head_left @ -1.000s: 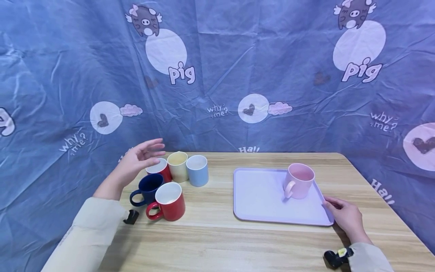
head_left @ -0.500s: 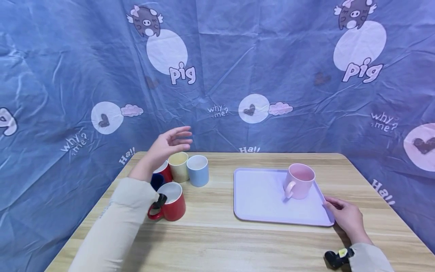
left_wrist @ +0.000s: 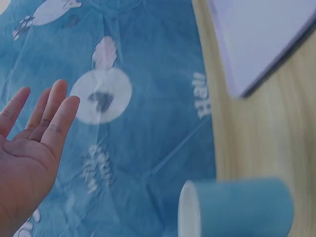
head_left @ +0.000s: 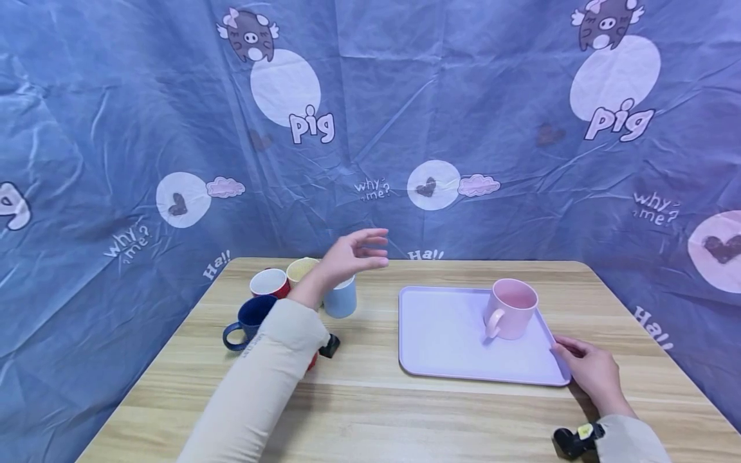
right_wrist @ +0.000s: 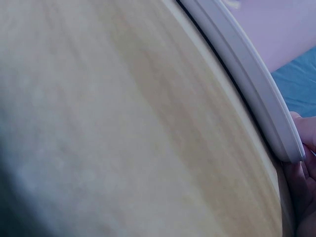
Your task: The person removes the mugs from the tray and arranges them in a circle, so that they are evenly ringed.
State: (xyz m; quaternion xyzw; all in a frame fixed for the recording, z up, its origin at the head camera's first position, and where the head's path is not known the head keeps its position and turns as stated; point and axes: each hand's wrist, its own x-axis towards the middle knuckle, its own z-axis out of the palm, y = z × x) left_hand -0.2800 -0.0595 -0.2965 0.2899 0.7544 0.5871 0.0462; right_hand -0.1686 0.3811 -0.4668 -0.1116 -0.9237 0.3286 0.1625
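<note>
My left hand (head_left: 347, 257) is raised at the back of the table with fingers spread and nothing in them. In the head view it overlaps the top of a light blue mug (head_left: 340, 300); the left wrist view shows palm and fingers apart from that mug (left_wrist: 242, 210). On the right, my right hand (head_left: 593, 376) pinches the side edge of a pale lilac tray (head_left: 440, 334), thumb on top and fingers underneath, at its near corner. A pink mug (head_left: 512, 312) stands upright on the tray's right part, handle toward the front left.
Left of the light blue mug stand a cream mug (head_left: 301, 267), a red mug (head_left: 271, 283) with white inside, and a navy mug (head_left: 253, 316). A second red mug (head_left: 313, 362) is mostly hidden behind my left sleeve. A blue printed cloth (head_left: 393, 128) hangs behind the table.
My left hand has moved right, from over the back red mug, past the cream mug, to over the light blue one. Right hand, tray and pink mug have stayed put.
</note>
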